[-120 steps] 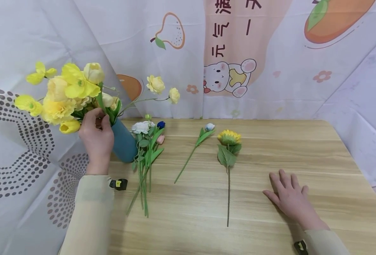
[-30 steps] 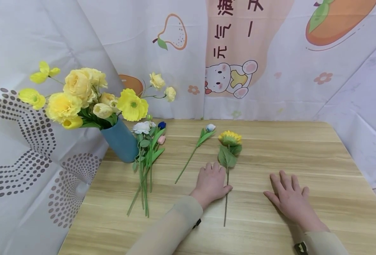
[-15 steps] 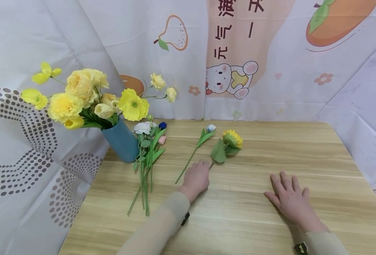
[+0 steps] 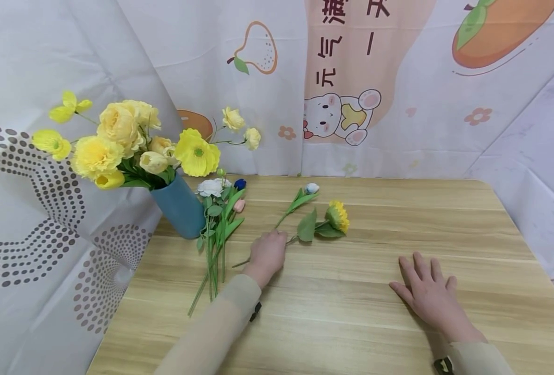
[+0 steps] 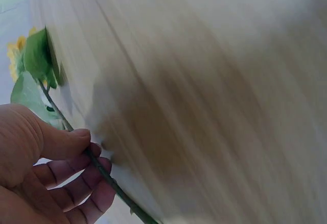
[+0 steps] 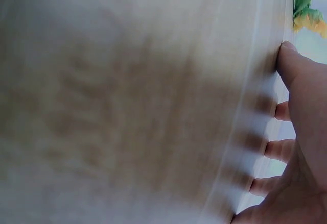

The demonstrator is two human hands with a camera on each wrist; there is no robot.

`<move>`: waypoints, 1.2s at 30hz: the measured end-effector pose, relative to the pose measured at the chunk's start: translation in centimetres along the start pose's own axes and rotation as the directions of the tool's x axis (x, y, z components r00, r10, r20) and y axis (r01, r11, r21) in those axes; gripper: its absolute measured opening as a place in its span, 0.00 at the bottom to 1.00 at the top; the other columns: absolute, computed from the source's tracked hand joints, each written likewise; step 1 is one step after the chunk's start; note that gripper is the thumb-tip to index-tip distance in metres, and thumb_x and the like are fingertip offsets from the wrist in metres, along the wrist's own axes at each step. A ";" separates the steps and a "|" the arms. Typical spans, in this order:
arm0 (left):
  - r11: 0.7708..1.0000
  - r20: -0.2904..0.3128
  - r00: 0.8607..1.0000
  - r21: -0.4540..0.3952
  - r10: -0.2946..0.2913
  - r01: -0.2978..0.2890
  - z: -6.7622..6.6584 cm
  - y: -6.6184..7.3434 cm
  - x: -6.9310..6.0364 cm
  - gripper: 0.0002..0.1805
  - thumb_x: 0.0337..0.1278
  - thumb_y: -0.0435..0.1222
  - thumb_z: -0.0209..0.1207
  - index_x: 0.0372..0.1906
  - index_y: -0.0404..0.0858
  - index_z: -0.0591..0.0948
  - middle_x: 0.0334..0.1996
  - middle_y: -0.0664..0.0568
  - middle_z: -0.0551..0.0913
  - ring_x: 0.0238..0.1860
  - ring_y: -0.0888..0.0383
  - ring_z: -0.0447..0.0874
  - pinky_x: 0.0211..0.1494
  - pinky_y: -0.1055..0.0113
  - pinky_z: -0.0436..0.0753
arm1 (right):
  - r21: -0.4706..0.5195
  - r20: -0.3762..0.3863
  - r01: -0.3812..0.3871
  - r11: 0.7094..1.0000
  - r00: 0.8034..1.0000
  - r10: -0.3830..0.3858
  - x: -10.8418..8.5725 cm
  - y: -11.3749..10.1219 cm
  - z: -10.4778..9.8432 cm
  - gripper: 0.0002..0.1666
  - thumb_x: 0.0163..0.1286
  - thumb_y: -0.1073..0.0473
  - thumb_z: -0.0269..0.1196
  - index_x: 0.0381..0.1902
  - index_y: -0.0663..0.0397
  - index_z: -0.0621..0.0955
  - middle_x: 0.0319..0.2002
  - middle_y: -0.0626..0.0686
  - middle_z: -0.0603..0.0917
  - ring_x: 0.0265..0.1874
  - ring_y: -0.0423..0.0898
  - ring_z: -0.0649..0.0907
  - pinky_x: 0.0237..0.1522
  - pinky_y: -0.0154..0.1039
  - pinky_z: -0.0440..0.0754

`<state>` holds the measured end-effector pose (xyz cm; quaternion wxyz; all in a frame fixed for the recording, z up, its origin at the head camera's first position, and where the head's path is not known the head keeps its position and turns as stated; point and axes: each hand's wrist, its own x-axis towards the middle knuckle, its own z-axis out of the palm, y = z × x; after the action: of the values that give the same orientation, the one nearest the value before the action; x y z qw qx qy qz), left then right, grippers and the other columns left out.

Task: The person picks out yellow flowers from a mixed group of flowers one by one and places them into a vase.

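Note:
My left hand (image 4: 268, 254) pinches the stem of a sunflower (image 4: 337, 217) between thumb and curled fingers, as the left wrist view shows. The yellow head points right, and the bare stem end sticks out to the left of the hand. Just behind the hand lies a pale blue-white tulip (image 4: 311, 188), its lower stem hidden. On the right, my right hand (image 4: 429, 291) rests on the wooden table with its fingers spread. A tilted blue vase (image 4: 179, 207) full of yellow flowers (image 4: 117, 127) stands at the far left.
Beside the vase lies a bunch of stems with a white flower (image 4: 210, 188), a dark blue tulip (image 4: 240, 184) and a pink tulip (image 4: 239, 206). A printed cloth (image 4: 262, 104) hangs behind the wooden table (image 4: 352, 312).
My left hand left the vase flowers, reached the sunflower and took its stem. It then moved left, turning the sunflower from upright to slanting. The right hand stayed in place.

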<state>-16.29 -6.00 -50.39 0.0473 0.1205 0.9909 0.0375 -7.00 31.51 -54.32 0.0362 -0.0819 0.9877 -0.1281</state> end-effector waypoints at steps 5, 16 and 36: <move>0.998 -0.051 0.999 0.055 0.010 -0.007 -0.6 -1.6 -0.3 0.14 0.71 0.31 0.58 0.55 0.45 0.85 0.47 0.49 0.87 0.45 0.50 0.87 0.41 0.54 0.87 | -0.001 0.006 0.000 1.000 1.000 0.000 0.0 0.1 0.0 0.45 0.79 0.33 0.51 0.79 0.57 0.57 0.75 0.76 0.52 0.69 0.87 0.50 0.52 0.90 0.49; 0.953 -0.285 0.929 0.251 0.238 -0.167 -4.5 -4.8 -1.7 0.06 0.63 0.26 0.64 0.38 0.40 0.86 0.32 0.50 0.83 0.29 0.55 0.81 0.27 0.62 0.81 | 0.005 0.015 -0.001 1.000 1.000 0.001 0.0 0.1 0.1 0.45 0.79 0.33 0.51 0.79 0.57 0.57 0.76 0.76 0.52 0.69 0.87 0.50 0.52 0.90 0.48; 0.858 -0.587 0.627 0.384 0.512 -0.341 -13.5 -7.7 -3.9 0.07 0.63 0.20 0.61 0.36 0.34 0.83 0.34 0.43 0.81 0.34 0.46 0.82 0.37 0.56 0.86 | 0.003 0.002 0.000 1.000 1.000 0.000 0.1 -0.2 -0.1 0.45 0.78 0.33 0.52 0.78 0.56 0.58 0.75 0.76 0.54 0.69 0.86 0.51 0.52 0.89 0.49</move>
<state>-15.75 -15.24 -37.34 -0.3378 0.3362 0.8786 -0.0294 -7.05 31.34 -54.16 0.0375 -0.0821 0.9875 -0.1295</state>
